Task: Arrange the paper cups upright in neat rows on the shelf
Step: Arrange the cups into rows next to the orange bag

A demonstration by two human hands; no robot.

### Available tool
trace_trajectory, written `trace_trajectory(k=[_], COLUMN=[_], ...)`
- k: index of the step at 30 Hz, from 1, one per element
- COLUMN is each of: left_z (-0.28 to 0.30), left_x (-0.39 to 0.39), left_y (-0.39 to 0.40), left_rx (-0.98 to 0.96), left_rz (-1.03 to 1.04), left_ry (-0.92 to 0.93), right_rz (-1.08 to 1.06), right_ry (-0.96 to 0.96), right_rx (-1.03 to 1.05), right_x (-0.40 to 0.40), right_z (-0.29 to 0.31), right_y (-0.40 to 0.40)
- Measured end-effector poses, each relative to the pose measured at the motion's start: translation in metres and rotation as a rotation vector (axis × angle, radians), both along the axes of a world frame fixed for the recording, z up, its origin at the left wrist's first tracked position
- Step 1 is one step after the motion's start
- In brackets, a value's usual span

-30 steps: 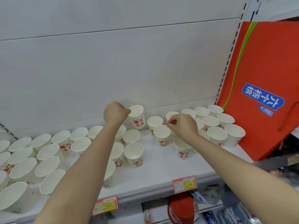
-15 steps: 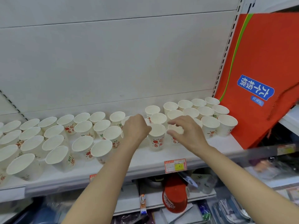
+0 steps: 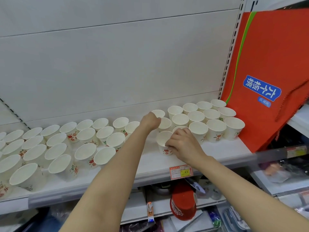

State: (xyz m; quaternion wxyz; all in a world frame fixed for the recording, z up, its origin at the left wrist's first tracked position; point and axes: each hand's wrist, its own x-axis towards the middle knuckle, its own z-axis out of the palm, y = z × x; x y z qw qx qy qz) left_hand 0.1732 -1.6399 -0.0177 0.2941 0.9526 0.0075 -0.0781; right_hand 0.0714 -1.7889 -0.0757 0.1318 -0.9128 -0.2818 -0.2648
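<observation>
On the far left of the white metal shop shelf (image 3: 150, 162), a loose crowd of white paper cups with red and green print (image 3: 55, 148) stands upright, rims up, in uneven lines that are not yet neat. Moving right, the left hand (image 3: 149, 121) reaches deep toward the back wall, forearm stretched long across the shelf. Its fingers are curled against the rim of a white paper cup in the middle row (image 3: 164, 123), seemingly pinching it, though the fingertips are hidden behind the knuckles. Just in front and to the right, the right hand (image 3: 182, 144) sits lower and nearer the shelf edge, wrist bent, palm down. Its fingers (image 3: 169, 145) curl round the right wall and rim of a white paper cup in the front row (image 3: 163, 139). This front cup stands upright, its long axis vertical, directly to the left of the right hand, with an open gap between it and the tidy block further right. The right hand is the nearer one for closing that gap. Further right, a squared block of white paper cups (image 3: 215, 127) stands in three straight rows, touching rim to rim. At the far right, a red paper gift bag with a blue label (image 3: 267, 64) leans just beside the block.
</observation>
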Motion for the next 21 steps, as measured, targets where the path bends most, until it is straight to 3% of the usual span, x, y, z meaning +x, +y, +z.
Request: trace_trajectory(k=[10, 13, 17, 21], left_z=[-0.01, -0.005, -0.013, -0.038], left_x=[0.022, 0.007, -0.048, -0.08], left_y=[0.001, 0.006, 0.006, 0.004], left_rx=[-0.087, 0.026, -0.22, 0.05], left_rz=[-0.018, -0.061, -0.247, -0.387], left_ry=[-0.018, -0.192, -0.477, -0.566], right_rz=[0.001, 0.0, -0.044, -0.172], right_ry=[0.018, 0.001, -0.071, -0.186], right_rx=[0.006, 0.057, 0.194, 0.233], right_x=[0.014, 0.016, 0.005, -0.014], right_z=[0.005, 0.004, 0.004, -0.006], right_y=[-0.004, -0.003, -0.025, -0.071])
